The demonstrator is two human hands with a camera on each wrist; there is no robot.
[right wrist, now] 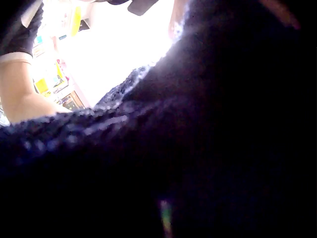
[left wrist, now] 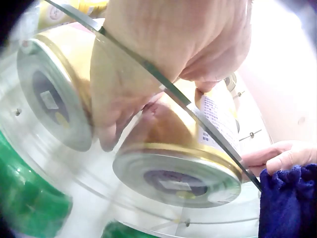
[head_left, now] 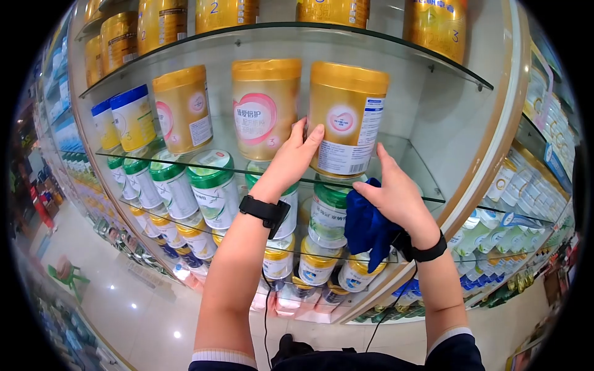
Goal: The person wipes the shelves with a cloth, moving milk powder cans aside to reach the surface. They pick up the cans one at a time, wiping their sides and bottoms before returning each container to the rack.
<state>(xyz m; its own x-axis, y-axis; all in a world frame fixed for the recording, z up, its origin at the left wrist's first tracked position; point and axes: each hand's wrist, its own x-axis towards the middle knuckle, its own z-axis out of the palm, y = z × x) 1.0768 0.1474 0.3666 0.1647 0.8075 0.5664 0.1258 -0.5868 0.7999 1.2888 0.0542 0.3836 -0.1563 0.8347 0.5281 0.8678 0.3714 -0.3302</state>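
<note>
A gold milk powder can (head_left: 346,86) with a white label stands on the middle glass shelf, its back label partly facing me. My left hand (head_left: 291,154) holds its left side, thumb on the front and fingers around behind. At the can's lower right is my right hand (head_left: 399,195), fingers along its side. From that hand hangs a bunched dark blue cloth (head_left: 368,226), held under the thumb and palm. Through the glass, the left wrist view shows the can's metal base (left wrist: 176,181). Dark cloth (right wrist: 89,134) covers most of the right wrist view.
Another gold can (head_left: 266,111) with a pink ring stands just left of my left hand. The glass shelf's front edge (head_left: 297,178) runs below both hands. Green-lidded cans (head_left: 213,185) line the shelf beneath, and more gold cans (head_left: 226,12) stand above. A side panel (head_left: 495,123) bounds the right.
</note>
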